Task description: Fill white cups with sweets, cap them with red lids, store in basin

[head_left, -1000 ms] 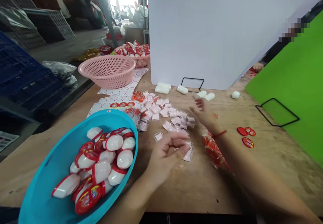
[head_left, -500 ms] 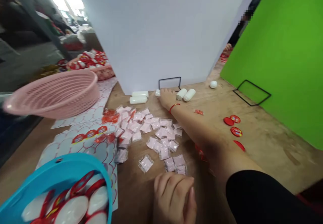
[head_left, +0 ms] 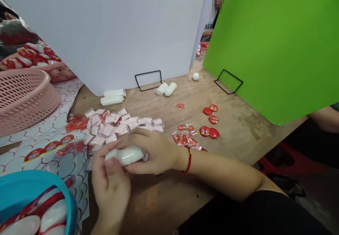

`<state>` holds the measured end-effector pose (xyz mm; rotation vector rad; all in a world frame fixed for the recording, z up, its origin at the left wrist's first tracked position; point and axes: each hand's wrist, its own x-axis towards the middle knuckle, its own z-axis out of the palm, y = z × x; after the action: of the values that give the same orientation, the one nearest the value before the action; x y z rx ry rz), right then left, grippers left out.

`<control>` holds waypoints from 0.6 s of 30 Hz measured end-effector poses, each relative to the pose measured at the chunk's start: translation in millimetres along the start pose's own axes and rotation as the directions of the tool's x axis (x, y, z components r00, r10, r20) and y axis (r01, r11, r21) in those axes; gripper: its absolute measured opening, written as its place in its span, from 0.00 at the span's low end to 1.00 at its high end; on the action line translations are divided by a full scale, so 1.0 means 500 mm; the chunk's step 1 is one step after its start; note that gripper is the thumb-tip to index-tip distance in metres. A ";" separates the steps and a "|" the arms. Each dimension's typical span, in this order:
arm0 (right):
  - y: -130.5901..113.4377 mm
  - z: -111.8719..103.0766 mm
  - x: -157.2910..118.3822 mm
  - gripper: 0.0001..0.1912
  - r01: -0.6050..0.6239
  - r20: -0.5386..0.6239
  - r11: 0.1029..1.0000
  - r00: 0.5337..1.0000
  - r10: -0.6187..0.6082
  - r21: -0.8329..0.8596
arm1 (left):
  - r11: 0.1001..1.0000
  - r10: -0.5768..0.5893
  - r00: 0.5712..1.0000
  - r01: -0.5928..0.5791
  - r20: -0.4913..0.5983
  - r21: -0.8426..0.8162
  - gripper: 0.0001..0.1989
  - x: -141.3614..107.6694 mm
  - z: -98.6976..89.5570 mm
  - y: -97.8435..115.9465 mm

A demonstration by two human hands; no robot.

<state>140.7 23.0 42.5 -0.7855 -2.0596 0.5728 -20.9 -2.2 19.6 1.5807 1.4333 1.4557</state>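
Observation:
A glossy white rounded piece (head_left: 131, 155) is held between my two hands just above the wooden table. My left hand (head_left: 111, 178) wraps its left end, thumb on top. From the right, my right hand (head_left: 150, 150), with a red band at the wrist, closes around the other end. Small pink packets (head_left: 107, 127) in clear wrap lie in a pile behind my hands, and some are hidden by them. Red packets (head_left: 183, 139) lie right of my right hand. Farther back, white cylinders lie in two pairs, one on the left (head_left: 112, 100) and one in the middle (head_left: 170, 89).
A blue basin (head_left: 70, 196) with red-and-white pieces is at the lower left, a pink basket (head_left: 26, 100) behind it. White (head_left: 119, 33) and green (head_left: 270, 44) boards stand at the back on wire stands. Red discs (head_left: 213, 133) lie at right. Other people are partly visible.
My right hand has come back from the far board to my left hand, and the white piece is now between them. The small white piece by the stand is gone. The view has shifted right.

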 end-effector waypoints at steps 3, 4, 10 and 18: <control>0.004 -0.010 -0.018 0.20 -0.028 -0.142 0.999 0.989 0.032 0.028 | 0.991 0.132 0.991 -0.132 -0.006 -0.026 0.23 0.014 0.030 -0.006; 0.010 -0.010 -0.030 0.20 -0.038 -0.200 0.999 0.979 0.044 0.035 | 0.987 0.162 0.986 -0.161 0.038 -0.030 0.24 0.015 0.040 -0.013; 0.043 0.004 -0.079 0.21 -0.116 -0.200 0.976 0.968 0.154 0.186 | 0.985 0.154 0.974 -0.139 0.169 -0.097 0.20 0.006 0.058 -0.057; 0.050 -0.002 -0.074 0.22 -0.300 -0.236 0.899 0.893 0.382 0.320 | 0.981 0.116 0.993 -0.116 -0.011 -0.156 0.16 0.020 0.064 -0.081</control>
<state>166.2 14.4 7.0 -1.0104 -1.5334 0.8642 -5.9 26.3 -21.9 1.5866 1.2136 1.5957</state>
